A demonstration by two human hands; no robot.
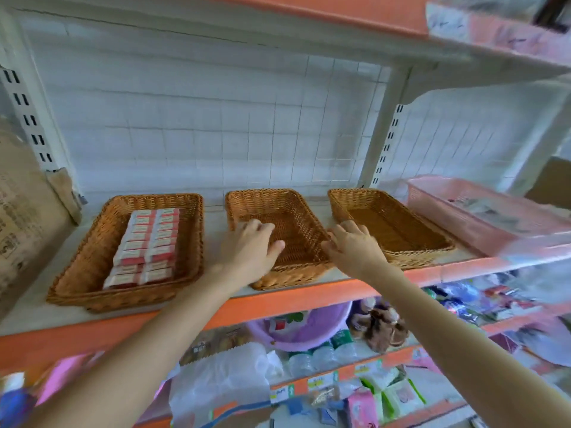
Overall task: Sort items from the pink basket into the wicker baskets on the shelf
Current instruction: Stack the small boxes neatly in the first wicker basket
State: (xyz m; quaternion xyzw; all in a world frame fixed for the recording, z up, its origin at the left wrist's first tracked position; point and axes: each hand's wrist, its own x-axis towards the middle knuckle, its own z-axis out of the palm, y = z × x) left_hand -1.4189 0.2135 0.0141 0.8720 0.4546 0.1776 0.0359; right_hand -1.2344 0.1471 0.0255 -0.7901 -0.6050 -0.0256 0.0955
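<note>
white-gridded shelf bay, orange front lip: both hands at the middle of three wicker baskets.
on the shelf [309,293] the left wicker basket [92,242] holds two rows of small red-and-white packets [145,245]; the middle wicker basket [296,223] and the right wicker basket [398,230] show only bare weave. the left hand [250,248] lies over the middle basket's left wall, fingers bent, thumb pointing inward; whether it grips the rim i cannot tell. the right hand [355,245] sits at that basket's right rim, between it and the right basket, fingers fairly straight and close together, thumb against the rim, holding nothing. the pink basket [448,217] stands at the shelf's far right, just beside the right wicker basket, its contents blurred. below, a purple basin [309,332] among packaged goods.
</note>
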